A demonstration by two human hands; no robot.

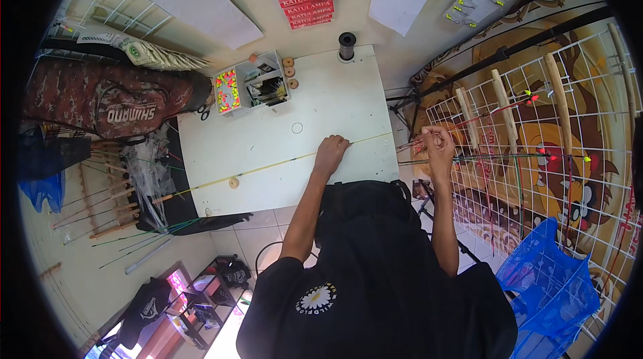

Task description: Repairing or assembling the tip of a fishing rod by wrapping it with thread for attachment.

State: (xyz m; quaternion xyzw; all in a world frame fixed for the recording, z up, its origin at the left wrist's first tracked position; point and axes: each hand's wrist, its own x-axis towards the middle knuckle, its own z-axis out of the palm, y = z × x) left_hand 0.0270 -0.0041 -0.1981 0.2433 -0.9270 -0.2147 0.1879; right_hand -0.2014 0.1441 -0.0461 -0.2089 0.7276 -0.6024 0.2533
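- A white tabletop (335, 104) fills the middle of a small, crowded room, with wire grid racks (576, 111) on the right.
- The left hand (331, 153) rests over the table with its fingers bent down and closed on a slim yellow rod (268, 166).
- The right hand (439, 145) is raised beyond the table's right edge, thumb and forefinger drawn together in a pinch; whether they hold the rod's fine end or a thread is too small to tell.
- The rod lies slantwise across the table, its thicker end reaching past the left edge.
- To work it well, I would keep the left grip light but steady, keep the right hand in line with the rod, and avoid bending the thin end.
- A pale cork-like ring (234, 183) sits by the rod, worth keeping clear.
- At the far left stands a divided white box (244, 94): one compartment holds small red and yellow pieces (228, 90), the others dark packets or slim parts, hard to make out.
- More rings (291, 72) line its right side; a dark spool (346, 46) stands upright near the back edge.
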